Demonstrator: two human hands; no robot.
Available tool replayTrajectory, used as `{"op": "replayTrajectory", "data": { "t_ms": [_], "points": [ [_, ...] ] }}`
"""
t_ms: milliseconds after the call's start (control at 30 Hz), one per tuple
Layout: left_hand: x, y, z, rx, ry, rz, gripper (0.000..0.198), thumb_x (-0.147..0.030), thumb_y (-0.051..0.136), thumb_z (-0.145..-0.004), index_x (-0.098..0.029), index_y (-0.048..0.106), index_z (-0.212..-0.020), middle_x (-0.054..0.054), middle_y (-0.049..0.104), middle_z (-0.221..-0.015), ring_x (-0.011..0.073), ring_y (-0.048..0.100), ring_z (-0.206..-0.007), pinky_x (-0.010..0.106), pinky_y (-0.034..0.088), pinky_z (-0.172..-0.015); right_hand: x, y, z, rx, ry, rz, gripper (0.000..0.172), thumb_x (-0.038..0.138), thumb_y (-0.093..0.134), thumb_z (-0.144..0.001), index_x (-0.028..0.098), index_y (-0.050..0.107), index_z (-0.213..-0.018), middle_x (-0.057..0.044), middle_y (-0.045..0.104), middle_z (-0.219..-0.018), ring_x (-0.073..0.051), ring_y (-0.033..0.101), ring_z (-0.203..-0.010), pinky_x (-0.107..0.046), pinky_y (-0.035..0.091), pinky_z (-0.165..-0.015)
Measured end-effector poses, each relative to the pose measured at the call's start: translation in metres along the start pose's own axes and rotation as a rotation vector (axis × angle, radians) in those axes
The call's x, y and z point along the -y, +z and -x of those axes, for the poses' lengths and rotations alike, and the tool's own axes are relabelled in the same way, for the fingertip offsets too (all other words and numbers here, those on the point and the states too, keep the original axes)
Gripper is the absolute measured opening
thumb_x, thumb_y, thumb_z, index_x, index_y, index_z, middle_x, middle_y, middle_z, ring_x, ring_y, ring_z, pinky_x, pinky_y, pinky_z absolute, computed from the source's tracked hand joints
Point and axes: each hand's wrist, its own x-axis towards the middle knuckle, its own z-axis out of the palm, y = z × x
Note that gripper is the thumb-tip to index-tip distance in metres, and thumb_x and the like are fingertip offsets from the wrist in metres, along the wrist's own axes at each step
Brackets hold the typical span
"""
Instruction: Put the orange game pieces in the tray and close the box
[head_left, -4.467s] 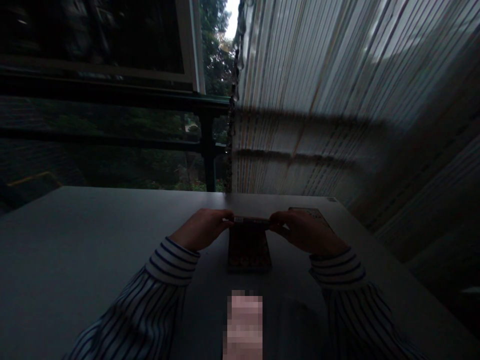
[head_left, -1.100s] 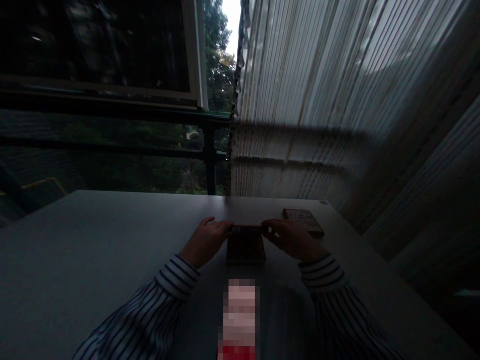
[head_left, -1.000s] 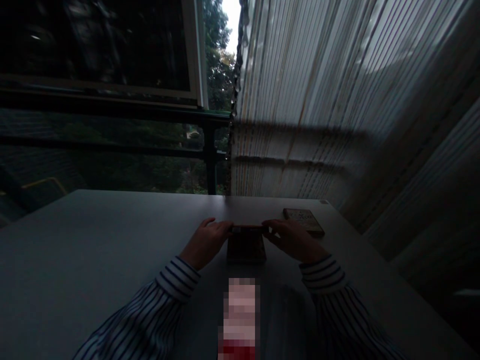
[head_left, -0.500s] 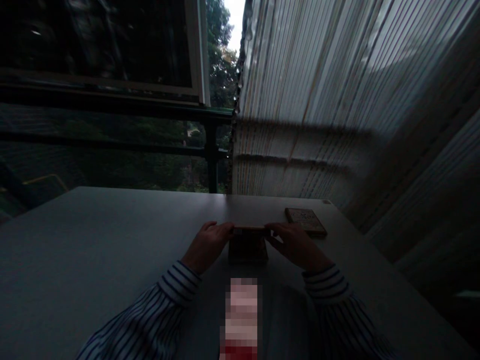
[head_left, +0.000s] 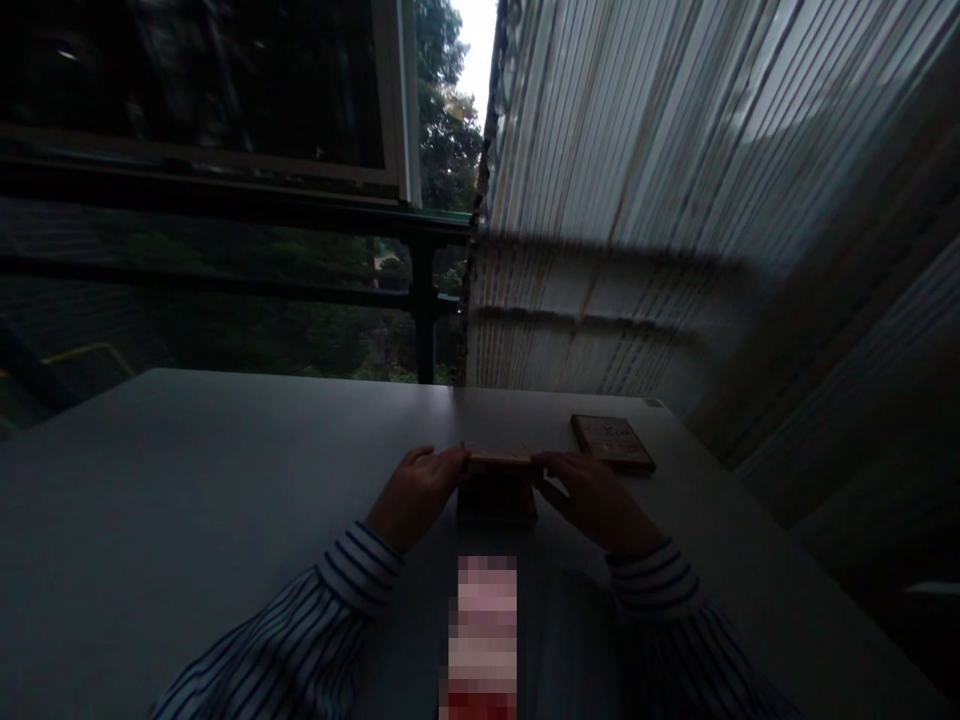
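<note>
A thin flat panel point(head_left: 500, 458) with a light brown edge is held level between my two hands, and a sliver of its upper face shows. My left hand point(head_left: 424, 490) pinches its left end, fingers closed. At the right end, the fingers of my right hand point(head_left: 589, 495) grip it, with the thumb lower down. Just below and nearer to me lies a dark, flat, box-like piece point(head_left: 496, 500) on the white table point(head_left: 262, 480). Too little light falls on it to make out its contents, or whether the panel joins it.
A flat rectangular box or book point(head_left: 613, 443) with dark writing on its top lies beyond my right hand. Past the table's far edge are a dark railing point(head_left: 424, 270), a window frame point(head_left: 397, 110) and a striped sheer curtain point(head_left: 585, 180) on the right.
The panel has tipped slightly, so more of its upper face shows than before. Both hands keep their hold and have hardly moved.
</note>
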Motion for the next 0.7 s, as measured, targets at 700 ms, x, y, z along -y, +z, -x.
{"op": "replayTrajectory", "data": {
  "t_ms": [700],
  "points": [
    [0.0012, 0.0069, 0.0073, -0.028, 0.031, -0.007, 0.027, -0.021, 0.042, -0.084, -0.017, 0.043, -0.111, 0.009, 0.058, -0.109, 0.018, 0.058, -0.091, 0.038, 0.04, -0.082, 0.0044, 0.0046, 0.0069, 0.002, -0.017, 0.053, 0.023, 0.022, 0.049, -0.081, 0.018, 0.051, -0.103, -0.007, 0.06, -0.102, -0.019, 0.055, -0.092, -0.033, 0.042, -0.077]
  ]
}}
